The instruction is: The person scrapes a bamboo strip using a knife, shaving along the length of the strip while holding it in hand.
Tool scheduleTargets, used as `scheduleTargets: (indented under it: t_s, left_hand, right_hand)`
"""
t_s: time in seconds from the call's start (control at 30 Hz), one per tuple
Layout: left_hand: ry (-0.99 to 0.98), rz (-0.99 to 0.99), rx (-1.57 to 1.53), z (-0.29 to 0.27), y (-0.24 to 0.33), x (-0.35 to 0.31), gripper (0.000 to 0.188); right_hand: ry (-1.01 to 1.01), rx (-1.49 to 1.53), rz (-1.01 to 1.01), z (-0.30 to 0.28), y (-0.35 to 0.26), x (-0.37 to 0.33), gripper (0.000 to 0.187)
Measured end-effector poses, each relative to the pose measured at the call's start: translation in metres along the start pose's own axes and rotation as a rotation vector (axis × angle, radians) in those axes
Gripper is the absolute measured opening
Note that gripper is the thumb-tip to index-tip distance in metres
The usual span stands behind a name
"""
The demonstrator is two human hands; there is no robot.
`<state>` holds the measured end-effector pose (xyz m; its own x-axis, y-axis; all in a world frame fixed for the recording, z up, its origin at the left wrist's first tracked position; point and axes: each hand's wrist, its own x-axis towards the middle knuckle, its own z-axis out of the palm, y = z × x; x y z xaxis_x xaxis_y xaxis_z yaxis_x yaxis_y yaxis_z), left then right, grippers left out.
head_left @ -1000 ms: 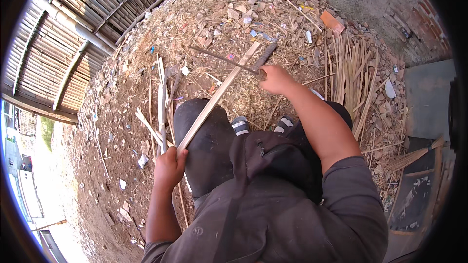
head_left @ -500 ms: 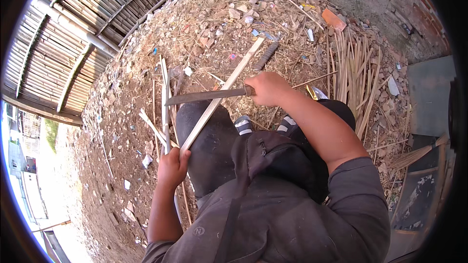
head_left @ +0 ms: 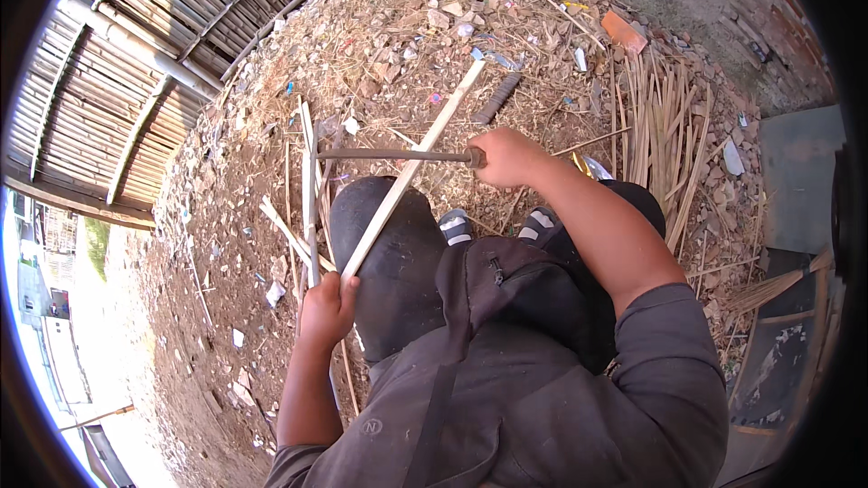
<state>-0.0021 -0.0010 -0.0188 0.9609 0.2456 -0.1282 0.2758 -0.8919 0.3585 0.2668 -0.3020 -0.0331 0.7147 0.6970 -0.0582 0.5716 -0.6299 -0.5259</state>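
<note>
Knife [head_left: 375,154] turned edge-on in right hand [head_left: 509,157]; bag [head_left: 533,285] contents hidden

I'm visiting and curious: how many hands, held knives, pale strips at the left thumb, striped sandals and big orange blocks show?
Hands: 2
Held knives: 1
Pale strips at left thumb: 1
Striped sandals: 2
Big orange blocks: 1
Total: 7
</note>
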Motion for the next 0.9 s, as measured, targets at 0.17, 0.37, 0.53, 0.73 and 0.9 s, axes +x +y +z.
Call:
scheduleTargets:
  t_s: [0.17,0.37,0.53,0.73,0.9]
  left_hand:
    - [-0.014,-0.043,0.051,0.0,0.006,0.004,0.044]
    - [0.086,0.001,0.021,0.009,0.004,0.003,0.044]
    - [0.054,-0.037,0.013,-0.001,0.013,-0.002,0.045]
    - [0.043,-0.038,-0.004,-0.001,0.021,-0.002,0.042]
    - [0.041,-0.073,0.005,0.0,0.024,0.002,0.041]
  right_hand:
    - [0.071,-0.013,0.089,-0.002,-0.008,0.002,0.016]
    - [0.002,-0.069,-0.027,0.007,-0.007,0.012,0.01]
    - [0.098,-0.04,-0.054,0.014,-0.011,0.008,0.01]
    - [0.122,-0.041,-0.126,0.025,-0.008,0.015,0.013]
    - [0.143,-0.082,-0.169,0.026,-0.023,0.009,0.013]
